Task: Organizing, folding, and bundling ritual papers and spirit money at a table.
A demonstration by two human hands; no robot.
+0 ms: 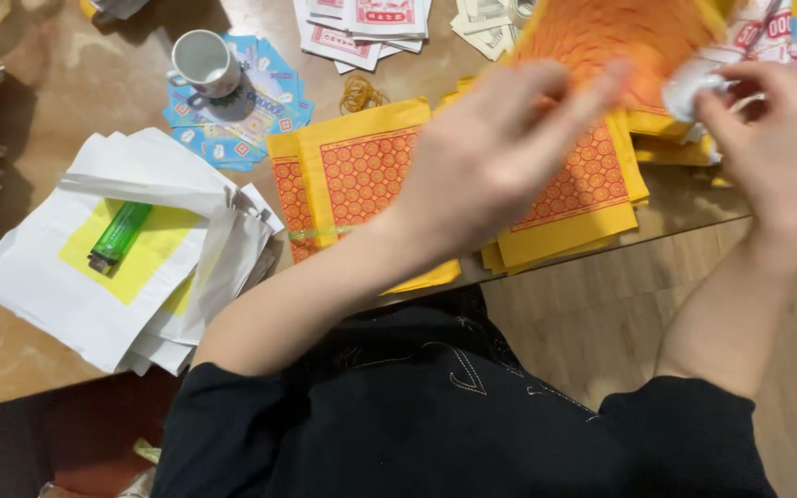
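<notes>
Yellow-orange paper sheet (620, 37), two hands

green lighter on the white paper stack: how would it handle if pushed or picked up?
The green lighter looks small and plastic, so probably light and rigid. It lies flat on a loose white paper stack, so a push would likely slide it, perhaps shifting the top sheet.

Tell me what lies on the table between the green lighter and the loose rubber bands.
In the head view, between the green lighter and the rubber bands lies a fan of blue printed notes with a white cup on them.
</notes>
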